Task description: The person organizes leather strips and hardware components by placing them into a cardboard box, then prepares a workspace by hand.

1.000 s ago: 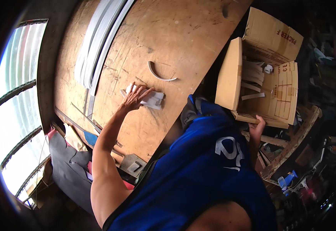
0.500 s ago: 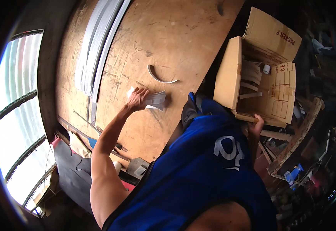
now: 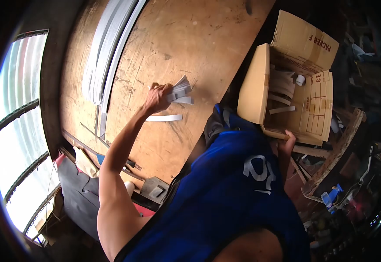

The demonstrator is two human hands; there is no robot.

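Note:
My left hand point(image 3: 157, 98) is closed around a bundle of short grey-white strips point(image 3: 181, 91), whose ends fan out to the right above the wooden table point(image 3: 199, 48). Just below that hand, a single pale strip point(image 3: 166, 118) lies on the tabletop. With fingers curled over its lower edge, my right hand point(image 3: 288, 140) grips an open cardboard box point(image 3: 254, 87). Inside the box are several similar strips point(image 3: 281, 85) and a small white roll-like piece point(image 3: 300, 80).
Long grey-white strips point(image 3: 105, 52) lie in a stack along the table's left side. Metal bars and a flat plate point(image 3: 154, 190) sit at the near edge. A wooden frame point(image 3: 334, 153) stands below the box; clutter fills the right side.
My left hand has moved up slightly, bringing the bundle off the tabletop. The curved strip no longer shows in its former spot, and a strip now shows below the hand. My right hand stays on the box.

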